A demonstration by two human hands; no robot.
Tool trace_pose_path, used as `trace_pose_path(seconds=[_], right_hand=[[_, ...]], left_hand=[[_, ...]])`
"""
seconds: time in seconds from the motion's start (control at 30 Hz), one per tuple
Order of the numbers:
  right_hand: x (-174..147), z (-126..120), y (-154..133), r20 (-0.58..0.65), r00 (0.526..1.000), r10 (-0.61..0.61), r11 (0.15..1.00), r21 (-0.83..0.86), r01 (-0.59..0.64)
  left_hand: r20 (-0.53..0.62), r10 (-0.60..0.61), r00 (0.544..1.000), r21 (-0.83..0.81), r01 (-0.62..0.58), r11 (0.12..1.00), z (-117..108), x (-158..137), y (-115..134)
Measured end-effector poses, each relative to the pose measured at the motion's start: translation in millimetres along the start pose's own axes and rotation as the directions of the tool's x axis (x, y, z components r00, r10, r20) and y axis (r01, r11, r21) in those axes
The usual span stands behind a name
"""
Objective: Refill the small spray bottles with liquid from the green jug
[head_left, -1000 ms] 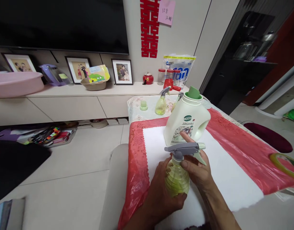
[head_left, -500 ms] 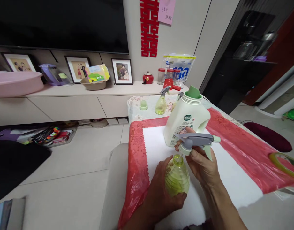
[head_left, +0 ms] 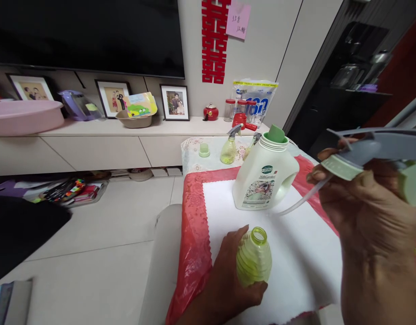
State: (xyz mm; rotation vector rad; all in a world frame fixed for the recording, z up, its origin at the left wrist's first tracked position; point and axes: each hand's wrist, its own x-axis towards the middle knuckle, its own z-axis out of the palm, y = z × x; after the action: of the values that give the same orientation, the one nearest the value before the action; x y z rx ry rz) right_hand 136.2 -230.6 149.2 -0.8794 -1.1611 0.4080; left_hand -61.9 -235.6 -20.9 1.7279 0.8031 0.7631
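Note:
My left hand (head_left: 233, 275) is wrapped round a ribbed, see-through yellow-green spray bottle (head_left: 254, 259) whose neck stands uncovered. Some liquid shows low inside it. Up at the right, my right hand (head_left: 370, 221) grips a grey and pale green trigger spray head (head_left: 360, 151), its clear dip tube hanging free toward the left, out of the bottle. Beyond the hands a large white detergent jug (head_left: 265, 176) stands upright on the white sheet (head_left: 221, 216), with a green cap or cup (head_left: 276, 134) sitting in its mouth.
A filled spray bottle (head_left: 228, 149) with its head on stands at the back, beside a pale green cap (head_left: 204, 150). Red plastic film (head_left: 197, 203) lies under the white sheet. Behind is a low cabinet (head_left: 106, 128) with framed photos, a pink basin (head_left: 25, 117) and red-lidded jars (head_left: 229, 109).
My right hand has pulled the spray head with its tube out of the bottle and carried it up and right, nearer the camera. My left hand still holds the bottle in nearly the same place.

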Motion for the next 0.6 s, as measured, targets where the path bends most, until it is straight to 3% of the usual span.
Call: trace_pose_path(seconds=[0.13,0.23,0.3,0.4,0.5,0.6], right_hand=[[3.4,-8.4,1.8,-0.014,1.000,0.018,0.994,-0.111,-0.019],[-3.0,-14.2,20.2,0.121,0.983,0.140,0.966,-0.236,-0.109],[-10.0,-15.6,37.4,0.293,0.929,0.227,0.936,-0.331,-0.124],[-21.9,-11.7,64.7,0.480,0.833,0.274,0.880,-0.475,-0.016],[-32.6,-3.5,89.3,0.582,0.755,0.303,0.823,-0.559,0.101],[-41.1,3.9,109.1,0.621,0.713,0.324,0.794,-0.589,0.152]], left_hand=[[0.009,0.005,1.000,-0.013,-0.005,1.000,-0.4,-2.9,-0.6],[0.050,0.019,0.999,-0.027,-0.018,0.999,-0.9,-5.4,0.3],[0.084,0.052,0.995,-0.020,-0.051,0.999,-0.5,-6.2,0.5],[0.170,0.092,0.981,-0.028,-0.088,0.996,0.1,-5.0,0.3],[0.270,0.107,0.957,-0.042,-0.099,0.994,-1.0,-2.1,0.0],[0.278,0.108,0.955,-0.047,-0.099,0.994,-2.2,-0.4,-1.5]])
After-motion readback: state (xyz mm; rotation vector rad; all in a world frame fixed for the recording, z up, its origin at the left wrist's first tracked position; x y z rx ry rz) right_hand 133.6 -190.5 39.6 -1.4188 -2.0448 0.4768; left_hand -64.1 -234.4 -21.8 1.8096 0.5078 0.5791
